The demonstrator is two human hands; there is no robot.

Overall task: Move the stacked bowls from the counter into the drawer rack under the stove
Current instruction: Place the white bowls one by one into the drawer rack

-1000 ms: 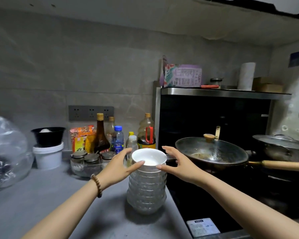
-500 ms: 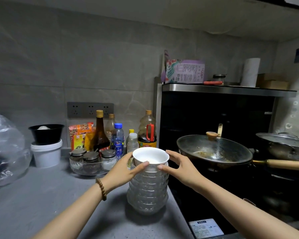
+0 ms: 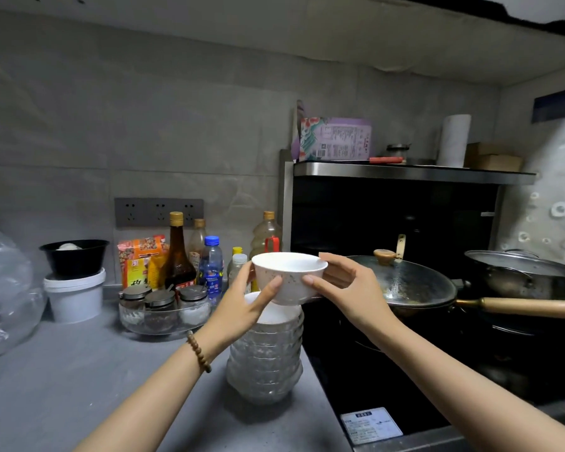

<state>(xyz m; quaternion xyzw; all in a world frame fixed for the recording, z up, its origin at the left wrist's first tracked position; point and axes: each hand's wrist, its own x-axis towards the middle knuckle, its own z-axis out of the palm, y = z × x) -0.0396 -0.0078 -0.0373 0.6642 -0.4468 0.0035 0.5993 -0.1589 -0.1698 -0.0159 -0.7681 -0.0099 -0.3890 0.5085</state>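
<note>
A white speckled bowl (image 3: 289, 275) hangs just above a stack of several clear glass bowls (image 3: 265, 357) on the grey counter (image 3: 62, 386). My left hand (image 3: 242, 301) grips the white bowl's left side and my right hand (image 3: 343, 288) grips its right side. Another white bowl's rim shows at the top of the stack, under the lifted one. The stack stands at the counter's right edge, beside the black stove (image 3: 405, 370). The drawer rack under the stove is out of view.
A wok (image 3: 411, 282) with a wooden handle and a lidded pan (image 3: 522, 272) sit on the stove. Behind the stack are bottles (image 3: 177, 252), a glass tray of spice jars (image 3: 163, 305), a white tub (image 3: 75, 295) topped by a black bowl, and a plastic bag (image 3: 4, 288).
Both hands closed on the top white bowl and lifted it off the stack; it now hangs clear above the remaining bowls.
</note>
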